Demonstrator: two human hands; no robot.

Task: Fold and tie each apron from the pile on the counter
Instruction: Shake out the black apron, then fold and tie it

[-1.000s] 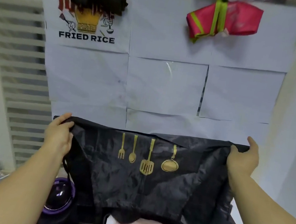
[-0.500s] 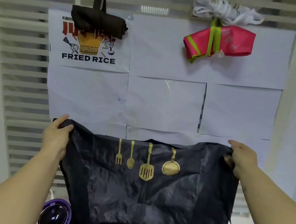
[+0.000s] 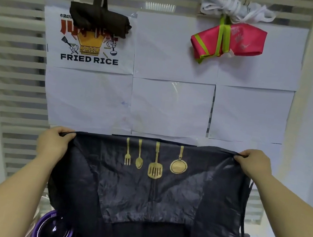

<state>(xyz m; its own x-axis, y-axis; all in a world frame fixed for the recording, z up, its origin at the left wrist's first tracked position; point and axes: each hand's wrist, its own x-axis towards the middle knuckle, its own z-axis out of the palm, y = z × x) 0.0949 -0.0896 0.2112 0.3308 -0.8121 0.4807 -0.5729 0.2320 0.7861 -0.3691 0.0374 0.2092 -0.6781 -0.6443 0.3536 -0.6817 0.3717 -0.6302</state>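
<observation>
A black apron [image 3: 146, 194] with gold kitchen-utensil prints hangs spread out in front of me, its top edge stretched level. My left hand [image 3: 53, 142] grips the apron's top left corner. At the top right corner my right hand [image 3: 253, 163] grips the cloth. A thin black strap [image 3: 244, 218] dangles down the apron's right side. The apron hides most of the counter below it.
On the paper-covered wall hang a folded, tied dark apron [image 3: 99, 18], a folded pink apron [image 3: 228, 41] tied with green straps, and a white bundle [image 3: 235, 7] above it. A purple-rimmed round object [image 3: 52, 229] sits at lower left.
Both hands have lifted the apron higher and pulled its top edge taut. The view has tilted upward, so the counter and the pale cloth under the apron have dropped out of sight.
</observation>
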